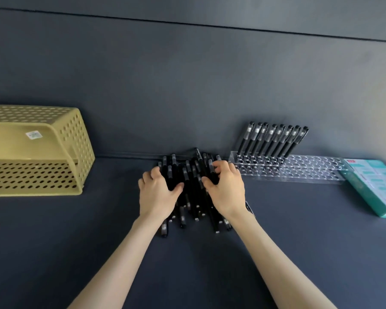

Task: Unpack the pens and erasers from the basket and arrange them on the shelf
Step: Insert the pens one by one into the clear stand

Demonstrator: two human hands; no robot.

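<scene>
A: So where are the pens [191, 181]?

B: Loose in a dark heap on the shelf [76, 241], at the middle of its back edge, right up against the wall [187, 85]. They lie roughly front to back, fanned out and crossing one another.

A: And the hands?

B: Both are down on the heap. The left hand [158, 192] is on its left side, fingers curled over the pens there and thumb stretched toward the middle. The right hand [225, 190] is on its right side, fingers hooked over several pens and thumb pressed in on the left. The two hands are near each other but apart, with pens showing between them.

A: The basket [80, 148]?

B: By the left edge of the shelf, well apart from the heap. It is tipped on its side, with a white sticker [34, 135] showing on a plain face.

A: What is on the right?

B: A clear rack [299, 169] full of round holes runs along the back edge, its left end just beside the right hand's fingertips. A row [272, 139] of black pens stands in the holes at that end, leaning toward the wall.

A: Beyond it?

B: A teal box [366, 192] at the right edge, close against the rack's right end and cut off by the frame. It holds pale wrapped pieces, probably the erasers, though the print is too small to read.
</scene>
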